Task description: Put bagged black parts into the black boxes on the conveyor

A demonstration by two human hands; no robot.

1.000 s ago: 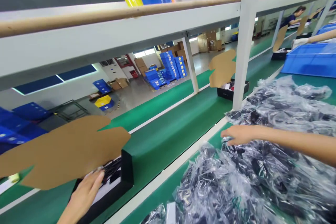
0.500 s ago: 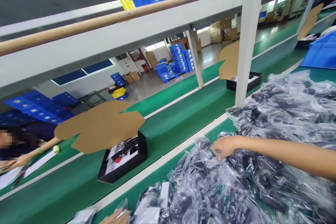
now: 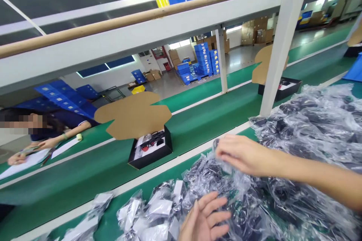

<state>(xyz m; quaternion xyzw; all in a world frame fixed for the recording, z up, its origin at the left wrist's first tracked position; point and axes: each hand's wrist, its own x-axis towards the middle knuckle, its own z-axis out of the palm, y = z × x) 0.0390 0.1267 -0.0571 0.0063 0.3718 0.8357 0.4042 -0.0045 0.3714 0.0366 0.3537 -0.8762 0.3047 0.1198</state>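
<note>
My right hand point(image 3: 240, 154) reaches in from the right with its fingers closed on a clear plastic bag point(image 3: 226, 165). What the bag contains is mostly behind my fingers, with only a dark bit showing. Below it, my left hand point(image 3: 205, 218) holds nothing, its palm turned up and its fingers spread. Both hands are over a heap of bagged dark items point(image 3: 296, 192), perhaps cables or adapters. Just left of my left hand lie several small bags with white labels or boxes point(image 3: 158, 209).
A black box point(image 3: 152, 150) with a raised cardboard lid stands on the green conveyor point(image 3: 206, 124); another black box point(image 3: 285, 86) is farther right. A white post point(image 3: 283, 45) rises beside the heap. Across the belt, a person point(image 3: 53, 131) leans over papers.
My right hand has come nearer and lifted a bag from the heap. My left hand has moved right and up, fingers spread. The view has shifted left, and the box appears farther right.
</note>
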